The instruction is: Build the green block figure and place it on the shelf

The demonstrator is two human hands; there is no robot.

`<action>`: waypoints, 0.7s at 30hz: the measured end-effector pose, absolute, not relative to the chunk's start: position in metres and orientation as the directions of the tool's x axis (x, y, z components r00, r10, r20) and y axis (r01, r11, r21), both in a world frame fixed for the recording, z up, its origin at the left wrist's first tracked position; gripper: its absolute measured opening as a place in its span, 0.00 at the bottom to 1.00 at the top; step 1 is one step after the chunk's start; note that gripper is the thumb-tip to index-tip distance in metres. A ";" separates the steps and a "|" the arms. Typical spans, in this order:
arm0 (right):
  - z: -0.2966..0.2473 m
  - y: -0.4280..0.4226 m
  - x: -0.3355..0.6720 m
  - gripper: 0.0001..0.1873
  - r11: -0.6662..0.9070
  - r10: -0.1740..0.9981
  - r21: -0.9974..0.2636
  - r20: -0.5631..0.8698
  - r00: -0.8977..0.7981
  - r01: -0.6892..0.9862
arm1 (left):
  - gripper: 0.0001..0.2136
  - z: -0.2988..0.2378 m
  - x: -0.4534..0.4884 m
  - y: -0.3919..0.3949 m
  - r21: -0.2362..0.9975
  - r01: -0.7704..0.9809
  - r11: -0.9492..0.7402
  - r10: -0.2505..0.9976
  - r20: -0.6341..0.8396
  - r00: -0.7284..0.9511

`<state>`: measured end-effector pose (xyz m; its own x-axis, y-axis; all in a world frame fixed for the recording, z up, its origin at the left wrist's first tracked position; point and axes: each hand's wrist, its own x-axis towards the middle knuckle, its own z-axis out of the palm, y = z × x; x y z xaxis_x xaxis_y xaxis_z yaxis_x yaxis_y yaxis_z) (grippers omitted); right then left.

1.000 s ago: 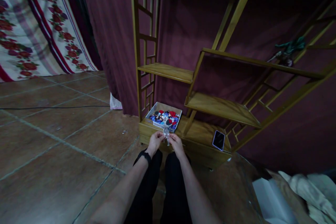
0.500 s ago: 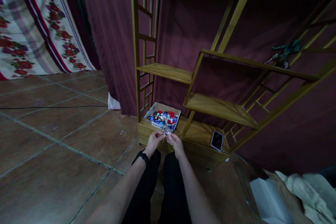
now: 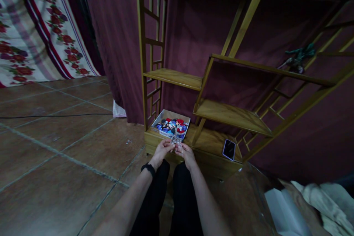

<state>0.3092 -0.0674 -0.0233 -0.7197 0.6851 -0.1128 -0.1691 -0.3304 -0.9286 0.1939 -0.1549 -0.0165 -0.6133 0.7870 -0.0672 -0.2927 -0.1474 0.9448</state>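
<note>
Between both hands is a small clear, crinkled piece that looks like plastic wrapping (image 3: 176, 140); whether anything is inside it is too small to tell. My left hand (image 3: 162, 149) has its fingers closed on its left side. My right hand (image 3: 185, 152) pinches the same piece from the right. Just beyond the hands, a shallow open box (image 3: 166, 133) sits on the low wooden ledge. Small colourful flat pieces (image 3: 174, 125) in red, blue and black fill it; they look like printed figures.
A wooden shelf unit (image 3: 174, 77) rises in front of me against a dark red curtain (image 3: 110, 44). A phone (image 3: 229, 149) lies on the ledge at the right. Pale cloth (image 3: 326, 202) and a white sheet-like object (image 3: 287, 212) lie lower right. A cable (image 3: 55, 115) crosses the tiled floor.
The clear wrapping is slightly lower and nearer to me, away from the box's front edge. Both hands stay closed on it. The view has shifted a little.
</note>
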 end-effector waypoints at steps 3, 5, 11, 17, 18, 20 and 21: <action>-0.021 -0.069 0.310 0.24 -0.358 0.662 -0.917 -0.119 -0.740 -0.174 | 0.22 -0.016 0.195 -0.155 0.937 -0.302 -0.178 0.780 -0.053 -0.623; -0.019 -0.069 0.310 0.24 -0.378 0.648 -0.910 -0.129 -0.750 -0.170 | 0.23 -0.016 0.196 -0.156 0.932 -0.311 -0.185 0.772 -0.058 -0.632; -0.015 -0.070 0.311 0.25 -0.414 0.660 -0.885 -0.132 -0.739 -0.212 | 0.25 -0.014 0.199 -0.156 0.934 -0.296 -0.198 0.738 -0.057 -0.672; -0.015 -0.073 0.309 0.21 -0.350 0.684 -0.921 -0.125 -0.718 -0.172 | 0.25 -0.012 0.204 -0.155 0.952 -0.226 -0.205 0.658 -0.037 -0.752; -0.015 -0.074 0.309 0.21 -0.332 0.686 -0.929 -0.121 -0.718 -0.161 | 0.25 -0.012 0.205 -0.155 0.954 -0.220 -0.206 0.653 -0.033 -0.756; -0.016 -0.074 0.309 0.20 -0.310 0.689 -0.939 -0.113 -0.716 -0.150 | 0.25 -0.011 0.206 -0.155 0.955 -0.209 -0.209 0.653 -0.023 -0.757; -0.017 -0.074 0.309 0.21 -0.306 0.692 -0.941 -0.113 -0.713 -0.147 | 0.24 -0.010 0.207 -0.155 0.956 -0.204 -0.210 0.654 -0.018 -0.757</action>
